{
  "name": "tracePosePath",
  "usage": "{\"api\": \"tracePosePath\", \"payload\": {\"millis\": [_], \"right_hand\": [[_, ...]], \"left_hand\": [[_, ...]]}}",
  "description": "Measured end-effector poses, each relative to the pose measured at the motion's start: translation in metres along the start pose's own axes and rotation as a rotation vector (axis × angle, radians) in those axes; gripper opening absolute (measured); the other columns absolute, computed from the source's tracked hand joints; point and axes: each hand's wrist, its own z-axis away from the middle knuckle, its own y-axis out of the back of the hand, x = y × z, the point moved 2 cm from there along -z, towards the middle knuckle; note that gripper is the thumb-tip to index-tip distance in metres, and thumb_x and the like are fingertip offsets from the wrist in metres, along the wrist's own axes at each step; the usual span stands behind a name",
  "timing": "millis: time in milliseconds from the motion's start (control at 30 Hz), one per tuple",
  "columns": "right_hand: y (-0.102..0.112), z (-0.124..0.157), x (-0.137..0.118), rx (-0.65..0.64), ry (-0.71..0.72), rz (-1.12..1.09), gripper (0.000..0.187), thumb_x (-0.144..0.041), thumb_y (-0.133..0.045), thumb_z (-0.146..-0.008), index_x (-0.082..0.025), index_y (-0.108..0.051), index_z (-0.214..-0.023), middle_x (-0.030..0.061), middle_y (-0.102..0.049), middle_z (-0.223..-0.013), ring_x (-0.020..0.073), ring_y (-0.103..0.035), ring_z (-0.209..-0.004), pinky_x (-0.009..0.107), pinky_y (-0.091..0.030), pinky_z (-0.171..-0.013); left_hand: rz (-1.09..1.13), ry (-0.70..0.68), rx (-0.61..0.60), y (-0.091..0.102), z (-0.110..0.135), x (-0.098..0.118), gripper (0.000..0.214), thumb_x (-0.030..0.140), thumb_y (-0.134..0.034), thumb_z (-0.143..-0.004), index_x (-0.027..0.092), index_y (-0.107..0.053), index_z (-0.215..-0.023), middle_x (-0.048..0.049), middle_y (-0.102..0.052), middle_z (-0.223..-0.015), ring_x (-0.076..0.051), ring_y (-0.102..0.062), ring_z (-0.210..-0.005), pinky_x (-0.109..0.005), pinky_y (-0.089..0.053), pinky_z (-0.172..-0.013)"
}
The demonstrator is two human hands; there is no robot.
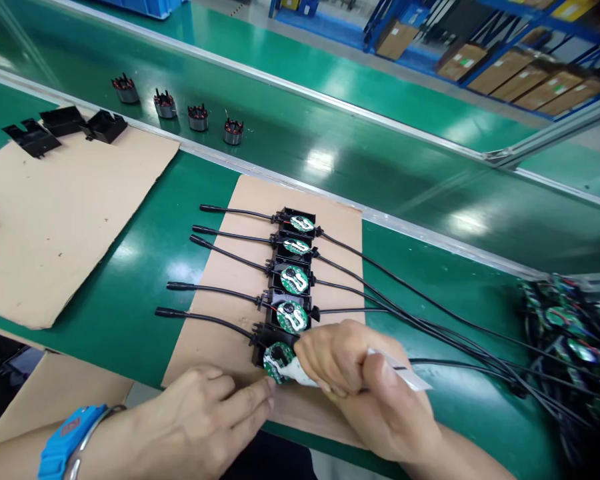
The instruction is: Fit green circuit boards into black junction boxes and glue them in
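My right hand [360, 380] is closed around a white squeeze tube [303, 373], its tip against the nearest round green circuit board [276, 360]. White paste shows on that board near the tip. My left hand [215, 413] has its fingers stretched out, the fingertips at the board's lower edge. The board sits at a black plastic housing [261, 335]. Beyond it, several similar housings stand in a row, each with a round board [292, 316] bearing a white paste track. Black cables [220, 320] leave both sides of the row.
Brown cardboard [230, 280] lies under the row on the green table [145, 260]. More cardboard [80, 213] at left carries black housings [105, 125]. Several motor stators [198, 118] stand behind the metal rail. A tangle of cables and boards [560, 333] lies at right.
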Motion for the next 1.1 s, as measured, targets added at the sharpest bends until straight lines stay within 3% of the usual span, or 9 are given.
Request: {"api": "tracePosePath", "payload": {"millis": [267, 633, 833, 1000, 1100], "right_hand": [[0.006, 0.010, -0.004, 0.032, -0.010, 0.037, 0.040, -0.049, -0.044, -0.092, -0.021, -0.040, -0.064, -0.0042, -0.027, -0.052, 0.0110, -0.028, -0.046, 0.028, -0.022, -0.047], [0.013, -0.004, -0.001, 0.030, 0.056, 0.039, 0.040, -0.049, -0.045, -0.092, -0.022, -0.041, -0.064, -0.0047, -0.027, -0.052, 0.0114, -0.027, -0.045, 0.028, -0.022, -0.046], [0.010, 0.009, -0.004, 0.002, 0.107, 0.141, 0.038, -0.047, -0.042, -0.093, -0.022, -0.038, -0.066, -0.0031, -0.029, -0.053, 0.0122, -0.030, -0.047, 0.030, -0.024, -0.048], [0.008, 0.028, -0.026, 0.023, 0.179, 0.140, 0.041, -0.055, -0.042, -0.091, -0.023, -0.038, -0.066, -0.0027, -0.030, -0.049, 0.0134, -0.034, -0.045, 0.030, -0.028, -0.045], [0.008, 0.053, -0.024, 0.027, 0.179, 0.236, 0.039, -0.056, -0.046, -0.089, -0.026, -0.044, -0.065, -0.0008, -0.037, -0.046, 0.0173, -0.041, -0.044, 0.033, -0.035, -0.043]], "left_hand": [[0.039, 0.003, 0.030, -0.002, 0.000, -0.001, 0.048, 0.010, -0.041, -0.083, 0.007, -0.051, -0.130, -0.0118, -0.051, -0.138, -0.019, -0.063, -0.078, -0.031, -0.052, -0.058], [0.035, 0.008, 0.048, -0.005, -0.001, -0.001, 0.050, 0.007, -0.037, -0.082, 0.007, -0.051, -0.130, -0.0114, -0.050, -0.139, -0.019, -0.064, -0.080, -0.031, -0.052, -0.059], [0.026, 0.018, 0.024, -0.006, 0.001, 0.001, 0.053, 0.006, -0.037, -0.083, 0.005, -0.044, -0.136, -0.0139, -0.046, -0.142, -0.020, -0.066, -0.084, -0.031, -0.055, -0.062], [0.141, 0.088, 0.095, 0.001, -0.001, 0.005, 0.049, 0.008, -0.040, -0.085, 0.009, -0.047, -0.134, -0.0100, -0.052, -0.137, -0.023, -0.064, -0.100, -0.033, -0.057, -0.075], [0.414, 0.055, 0.186, 0.008, -0.017, 0.015, 0.034, 0.015, -0.040, -0.095, 0.015, -0.052, -0.127, -0.0057, -0.062, -0.126, -0.016, -0.064, -0.102, -0.025, -0.054, -0.084]]}}
